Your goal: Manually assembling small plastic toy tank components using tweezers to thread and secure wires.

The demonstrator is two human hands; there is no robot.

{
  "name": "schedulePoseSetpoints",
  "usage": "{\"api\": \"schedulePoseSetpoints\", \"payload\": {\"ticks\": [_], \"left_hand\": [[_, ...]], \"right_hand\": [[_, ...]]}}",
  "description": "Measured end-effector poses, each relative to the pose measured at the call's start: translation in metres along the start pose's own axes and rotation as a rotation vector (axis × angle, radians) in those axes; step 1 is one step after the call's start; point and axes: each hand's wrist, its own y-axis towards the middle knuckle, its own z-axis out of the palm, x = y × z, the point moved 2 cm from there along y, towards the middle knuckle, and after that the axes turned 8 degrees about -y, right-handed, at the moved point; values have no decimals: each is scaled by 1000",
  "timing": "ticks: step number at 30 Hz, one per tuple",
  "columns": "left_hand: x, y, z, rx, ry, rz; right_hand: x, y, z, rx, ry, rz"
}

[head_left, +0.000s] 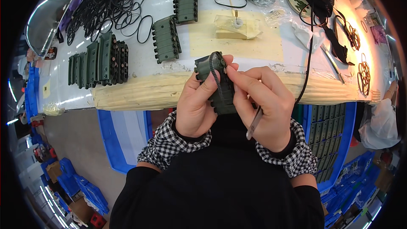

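Observation:
My left hand (194,109) holds a dark green moulded part with small wheels (224,101), tilted up just off the table's front edge. A ribbed black rubber track (215,74) loops over its upper end, and my left thumb presses on the track. The fingertips of my right hand (268,95) pinch at the part's upper right side, by the track; what lies between them is hidden. Tucked in the same right hand, a slim metal tool (253,126) sticks out below the fingers; its kind is not clear.
Similar green wheeled parts stand in a row (99,61) at left and in two groups (166,39) ahead. Black rubber loops (108,6) pile at far left. A taped block (237,27) sits mid-table. A blue tray of green parts (326,131) is low right; another blue tray (112,144) lies left.

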Motion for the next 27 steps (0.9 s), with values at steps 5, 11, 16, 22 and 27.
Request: {"api": "schedulePoseSetpoints", "payload": {"ticks": [5,11,16,22,27], "left_hand": [[-1,0,-1,19,-21,-44],[0,2,-1,5,-32,-38],[0,2,-2,41,-33,-35],[-1,0,-1,4,19,-33],[0,1,-3,7,51,-2]], "right_hand": [[-2,3,-8,96,26,25],[-2,0,-5,36,-50,-49],[-3,2,-7,69,12,-20],[-3,1,-8,65,-13,-28],[-5,0,-6,69,-32,-61]]}}
